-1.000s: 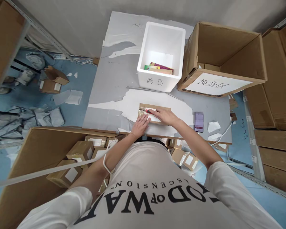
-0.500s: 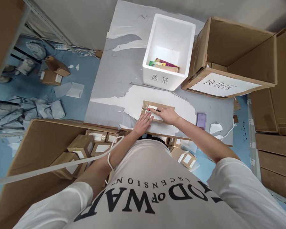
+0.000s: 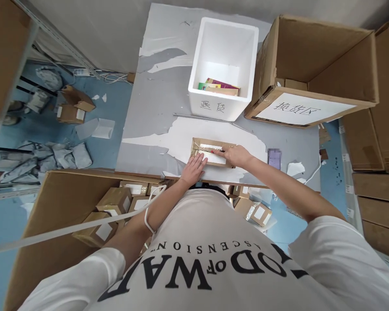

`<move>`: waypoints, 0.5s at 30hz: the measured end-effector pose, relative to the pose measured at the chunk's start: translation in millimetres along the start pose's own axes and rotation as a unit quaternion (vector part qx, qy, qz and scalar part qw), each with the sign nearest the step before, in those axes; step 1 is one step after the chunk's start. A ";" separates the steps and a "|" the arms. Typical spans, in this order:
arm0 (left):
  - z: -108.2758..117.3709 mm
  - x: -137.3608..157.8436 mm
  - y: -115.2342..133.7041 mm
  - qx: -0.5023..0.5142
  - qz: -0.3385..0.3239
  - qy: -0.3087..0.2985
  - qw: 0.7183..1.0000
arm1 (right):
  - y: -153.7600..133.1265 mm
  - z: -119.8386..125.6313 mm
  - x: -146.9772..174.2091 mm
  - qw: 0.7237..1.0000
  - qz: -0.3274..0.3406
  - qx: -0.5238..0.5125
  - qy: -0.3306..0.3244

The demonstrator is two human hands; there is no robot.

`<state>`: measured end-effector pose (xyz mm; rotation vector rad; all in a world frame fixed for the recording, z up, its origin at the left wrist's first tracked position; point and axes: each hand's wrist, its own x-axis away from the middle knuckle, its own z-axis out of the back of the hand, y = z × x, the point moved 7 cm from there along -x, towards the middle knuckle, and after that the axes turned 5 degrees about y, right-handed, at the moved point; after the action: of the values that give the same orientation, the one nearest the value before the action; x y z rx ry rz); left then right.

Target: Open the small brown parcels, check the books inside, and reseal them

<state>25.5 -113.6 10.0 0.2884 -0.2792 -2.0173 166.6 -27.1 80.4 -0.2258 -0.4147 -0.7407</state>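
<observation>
a small flat cardboard parcel point(image 3: 210, 151) lies on the grey bench point(image 3: 155, 108), near its front edge, at about 6 o'clock from the white foam box point(image 3: 225, 69). the left hand point(image 3: 194, 168) lies flat and open on the bench, fingertips touching the parcel's near-left corner and pinning it. the right hand point(image 3: 236, 155) is closed around a thin red-tipped tool point(image 3: 210, 150), likely a cutter or pen, with its tip running along the parcel's top where a white label point(image 3: 212, 157) and tape sit.

the risks, as i judge them: the left fingertips sit close to the tool's line, so if it is a blade, a slip toward 7 o'clock could nick them. the pin is light and at one corner only, so the parcel could swivel under the tool's push. pressing too deep could mark whatever is inside. the parcel is also close to the bench's front edge, above the big open carton of parcels point(image 3: 84, 207) at 8 o'clock, so a shove toward the body could send it off. the purple phone point(image 3: 274, 158) at 3 o'clock lies near the right forearm and could get knocked.
</observation>
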 end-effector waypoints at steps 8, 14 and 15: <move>-3.0 -3.0 -0.2 0.015 0.029 -0.013 0.999 | 72.4 -34.7 84.0 0.997 -0.070 0.016 -0.034; 1.7 -4.8 1.6 0.002 0.024 -0.020 1.000 | 75.5 -40.9 94.0 0.996 -0.084 -0.008 -0.003; 3.1 -4.9 1.9 -0.001 0.025 -0.021 0.999 | 75.2 -38.8 97.0 0.996 -0.084 -0.007 0.003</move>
<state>28.3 -109.8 14.0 0.2360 -0.3069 -1.9761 294.1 -45.0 84.5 -0.2033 -0.4262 -0.9095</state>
